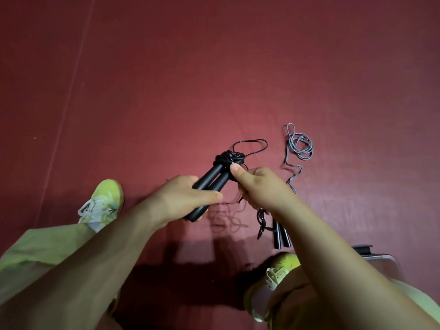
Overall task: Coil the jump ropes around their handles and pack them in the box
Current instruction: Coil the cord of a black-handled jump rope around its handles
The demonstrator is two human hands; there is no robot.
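Observation:
My left hand (188, 198) grips the two black handles (209, 184) of a jump rope held side by side above the floor. Black rope (228, 158) is wound in several turns around the handles' top ends, and a loose loop (250, 145) sticks out beyond them. My right hand (257, 186) pinches the black rope just beside the coil. A grey jump rope (300, 146) lies loosely tangled on the floor to the right. Another black rope with its handles (281, 234) lies on the floor under my right wrist. A grey box (381, 258) shows partly at the lower right.
The floor (214, 67) is a dark red mat, wide and open ahead and to the left. My feet in yellow-green shoes (102, 203) (278, 270) stand at the lower left and lower middle. A thin reddish rope (228, 217) lies on the mat below the handles.

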